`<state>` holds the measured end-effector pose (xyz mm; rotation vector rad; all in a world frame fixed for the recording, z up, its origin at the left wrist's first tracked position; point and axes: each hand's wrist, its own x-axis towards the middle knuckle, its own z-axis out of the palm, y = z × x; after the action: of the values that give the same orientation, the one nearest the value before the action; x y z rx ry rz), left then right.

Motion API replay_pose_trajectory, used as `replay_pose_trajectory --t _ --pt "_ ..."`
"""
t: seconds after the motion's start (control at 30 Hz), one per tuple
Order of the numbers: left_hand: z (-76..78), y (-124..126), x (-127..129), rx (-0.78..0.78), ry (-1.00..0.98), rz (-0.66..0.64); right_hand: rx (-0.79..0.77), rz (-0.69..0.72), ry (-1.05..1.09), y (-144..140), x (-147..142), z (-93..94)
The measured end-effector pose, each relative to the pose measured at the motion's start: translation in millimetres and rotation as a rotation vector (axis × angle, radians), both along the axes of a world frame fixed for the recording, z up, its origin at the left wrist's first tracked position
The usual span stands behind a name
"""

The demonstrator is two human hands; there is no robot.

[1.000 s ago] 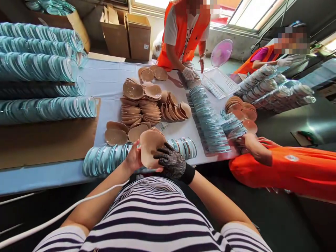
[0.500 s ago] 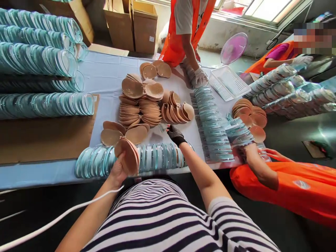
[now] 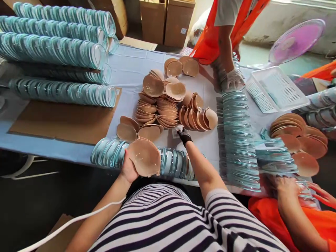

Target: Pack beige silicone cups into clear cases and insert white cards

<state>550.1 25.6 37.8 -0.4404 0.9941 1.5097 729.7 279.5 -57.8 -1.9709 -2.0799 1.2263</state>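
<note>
My left hand (image 3: 129,168) grips a tan bra cup (image 3: 145,158) by its edge, its hollow side turned up towards me, above the near table edge. My right hand (image 3: 183,135), in a black fingerless glove, reaches to the table with fingertips pinched at a small whitish card (image 3: 175,132); the fingers partly hide it. Just beyond lie nested tan bra cups (image 3: 157,113) in stacks, with another cluster (image 3: 198,115) to their right. Loose bra cups (image 3: 126,132) lie nearer to my left hand. Under my arms runs a row of clear round cases (image 3: 173,162).
Rows of clear cases (image 3: 65,52) stand at the left above a cardboard sheet (image 3: 60,120). Another case row (image 3: 238,136) runs down the right side. A co-worker's gloved hand (image 3: 234,79) touches its far end. A white basket (image 3: 278,89) and a co-worker's hand (image 3: 287,189) are at right.
The cup in my left hand has turned so its hollow side faces up. My right hand has closed in on the card. The view has shifted, so things sit differently in frame.
</note>
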Motion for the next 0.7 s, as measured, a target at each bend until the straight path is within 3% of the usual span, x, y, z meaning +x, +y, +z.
replay_pose_trajectory --t 0.13,0.23,0.33,0.4,0.53,0.6,0.7 --pt "-9.0 7 0 -0.023 -0.097 -0.117 0.154 0.054 0.346 -33 5 49.0" --pt "-7.5 14 4 0.032 -0.165 -0.251 0.37 0.36 0.629 -66 -3 98.0" --pt "1.7 18 9 0.169 -0.23 -0.379 0.572 0.753 0.543 -98 -17 131.6" --pt "7.1 17 12 0.185 -0.247 -0.47 0.64 0.861 0.378 -115 -24 140.2" --pt "5.9 12 16 0.051 -0.028 -0.554 0.589 0.827 0.165 -143 -13 140.6" --pt "1.7 12 19 0.044 0.101 -0.499 0.597 0.691 0.237 -160 5 138.6" --pt "-3.2 15 26 0.056 0.144 -0.403 0.661 0.382 0.38 -195 31 129.5"
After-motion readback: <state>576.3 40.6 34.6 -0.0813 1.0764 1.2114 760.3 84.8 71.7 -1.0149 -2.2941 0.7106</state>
